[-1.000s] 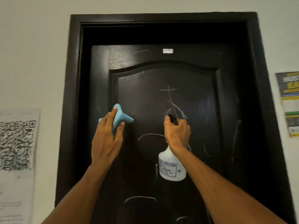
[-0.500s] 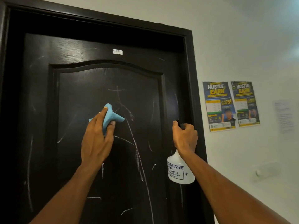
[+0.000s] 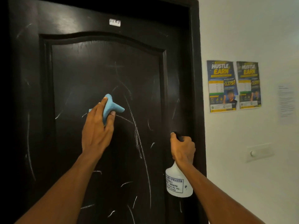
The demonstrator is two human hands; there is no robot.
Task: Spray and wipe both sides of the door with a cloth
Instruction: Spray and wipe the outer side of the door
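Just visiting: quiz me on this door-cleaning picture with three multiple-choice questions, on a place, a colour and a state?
1. Where do the posters hang? A) wall right of the door B) on the door C) ceiling
2. What colour is the cloth? A) red B) light blue C) white
3. What is the right hand doing? A) hanging empty B) gripping the spray bottle C) waving
Answers: 1 A, both sit on the white wall; 2 B, blue shows under the left hand; 3 B, it curls round the bottle's head.

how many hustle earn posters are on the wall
2. The left poster hangs on the wall right of the door frame; the right poster hangs beside it. Others may lie outside the view.
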